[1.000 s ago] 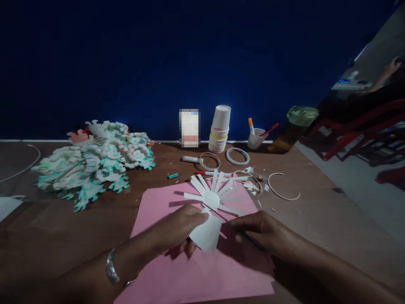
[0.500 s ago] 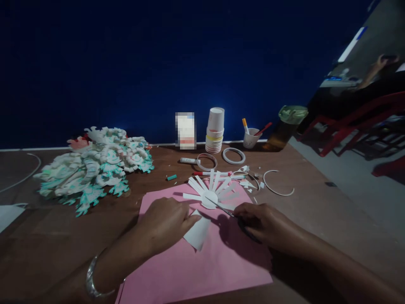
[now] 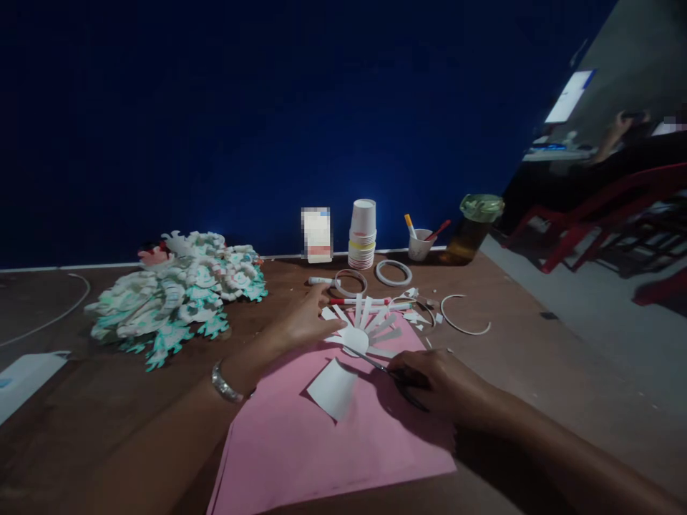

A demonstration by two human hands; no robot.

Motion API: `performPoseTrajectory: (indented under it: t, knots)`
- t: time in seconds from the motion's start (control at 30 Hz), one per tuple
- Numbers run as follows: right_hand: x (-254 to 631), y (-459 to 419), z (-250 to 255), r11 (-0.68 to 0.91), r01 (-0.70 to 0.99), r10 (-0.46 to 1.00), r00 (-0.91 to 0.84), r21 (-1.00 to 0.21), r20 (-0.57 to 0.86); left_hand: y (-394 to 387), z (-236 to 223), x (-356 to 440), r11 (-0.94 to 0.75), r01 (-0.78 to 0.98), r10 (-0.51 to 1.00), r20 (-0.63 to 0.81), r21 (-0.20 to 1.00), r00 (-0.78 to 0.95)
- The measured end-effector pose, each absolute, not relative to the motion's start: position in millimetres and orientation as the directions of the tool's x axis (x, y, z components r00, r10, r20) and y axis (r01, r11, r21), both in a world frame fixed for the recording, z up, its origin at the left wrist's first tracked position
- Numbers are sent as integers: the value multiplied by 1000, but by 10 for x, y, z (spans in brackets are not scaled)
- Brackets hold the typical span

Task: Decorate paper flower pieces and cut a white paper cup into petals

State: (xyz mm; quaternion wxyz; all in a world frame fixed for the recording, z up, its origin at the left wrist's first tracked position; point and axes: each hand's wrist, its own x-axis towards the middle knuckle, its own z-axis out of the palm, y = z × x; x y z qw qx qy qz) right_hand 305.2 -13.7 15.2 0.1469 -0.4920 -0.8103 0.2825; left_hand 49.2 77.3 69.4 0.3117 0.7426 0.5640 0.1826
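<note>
A paper cup cut into strips (image 3: 355, 341) lies spread like a flower on the pink paper sheets (image 3: 343, 458). My left hand (image 3: 308, 318) is at its left side, thumb apart from the fingers, thumb tip close to the strips; whether it touches them I cannot tell. In my right hand (image 3: 434, 379) is a pair of scissors (image 3: 376, 363), its blades pointing left to the cup's round base. A curved white paper piece (image 3: 333, 390) rests on the pink sheets just below the cup, with neither hand on it.
A heap of white and green paper cutouts (image 3: 177, 300) lies on the left. Behind stand stacked paper cups (image 3: 363, 236), a cup with pens (image 3: 421, 245) and a jar (image 3: 472, 229). Tape rings (image 3: 393, 272), markers (image 3: 357, 302) and scraps lie beyond the pink sheets.
My left hand has left the white paper piece and moved forward to the cut cup's left side. My right hand keeps the scissors by the cup. The camera view has shifted slightly.
</note>
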Motion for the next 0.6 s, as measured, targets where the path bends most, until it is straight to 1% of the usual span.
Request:
performPoseTrajectory:
  t: [0.13, 0.23, 0.3, 0.33, 0.4, 0.47, 0.53, 0.6]
  knots:
    - [3074, -128, 144, 374, 689, 871, -490, -621, -19, 863, 484, 585, -124, 613, 925, -133, 780, 356]
    - [3087, -123, 86, 370, 671, 870, -493, -642, -13, 895, 348, 617, -111, 596, 936, -118, 795, 332]
    - [3087, -123, 11, 375, 648, 880, -473, -663, 35, 903, 287, 617, -115, 564, 945, -85, 818, 317]
    - [3086, -123, -30, 377, 622, 890, -447, -686, 84, 901, 268, 610, -112, 527, 949, -67, 842, 309]
    - [3084, -120, -90, 372, 543, 917, -343, -753, 205, 884, 257, 584, -96, 430, 962, -27, 898, 271]
    - [3081, -106, -98, 344, 460, 939, -153, -818, 309, 850, 283, 546, -96, 361, 979, 22, 928, 204]
    - [3069, -76, -49, 315, 390, 933, 39, -865, 357, 803, 340, 505, -124, 321, 989, 89, 939, 122]
    - [3030, -33, 26, 291, 305, 926, 148, -907, 347, 745, 411, 472, -158, 286, 987, 144, 945, 71]
